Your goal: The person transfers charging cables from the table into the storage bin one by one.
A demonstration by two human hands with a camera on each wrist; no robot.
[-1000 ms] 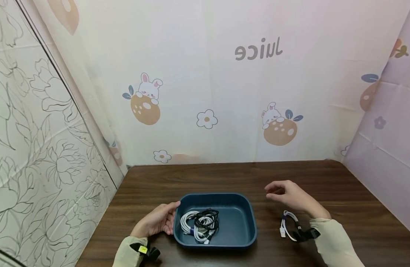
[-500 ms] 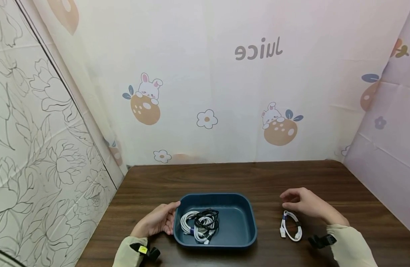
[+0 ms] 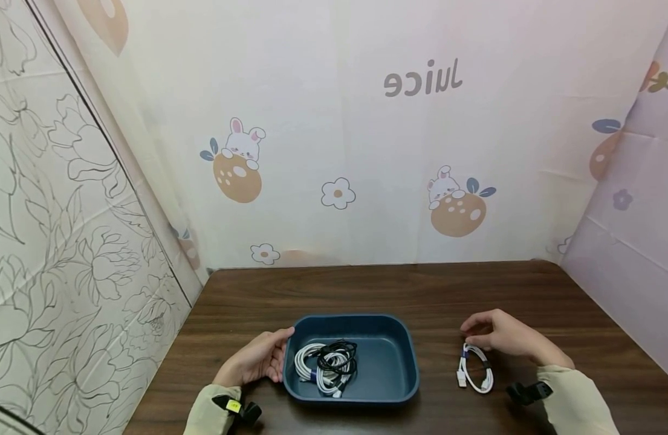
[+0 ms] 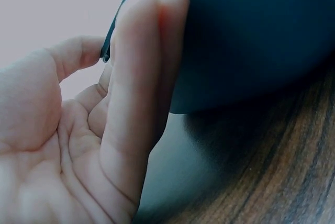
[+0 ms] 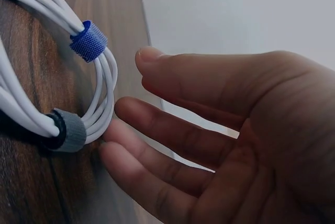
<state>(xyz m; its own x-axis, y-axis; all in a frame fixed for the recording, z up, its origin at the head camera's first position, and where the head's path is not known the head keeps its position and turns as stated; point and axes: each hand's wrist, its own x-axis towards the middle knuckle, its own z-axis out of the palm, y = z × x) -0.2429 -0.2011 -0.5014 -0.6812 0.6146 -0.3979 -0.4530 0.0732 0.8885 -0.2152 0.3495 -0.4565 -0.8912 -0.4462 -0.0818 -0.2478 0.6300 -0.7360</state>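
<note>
On the left, the left hand [image 3: 256, 360] rests against the outer wall of a dark blue tray [image 3: 390, 393], fingers straight and flat on its smooth, rounded corner, thumb at the rim. The tray is a shallow rectangle with soft corners, sitting on a dark wood-grain desk [image 3: 366, 290]. Inside it, toward its left end, lie coiled white cables [image 3: 308, 364] and a coiled black cable [image 3: 339, 356]. To the right of the tray, on the desk, lies a white cable [image 3: 475, 370], looped and bound with a blue fabric strap and a grey one. The right hand [image 3: 502, 335] hovers at its far end, fingers relaxed and slightly parted, fingertips just beside the loop, gripping nothing.
</note>
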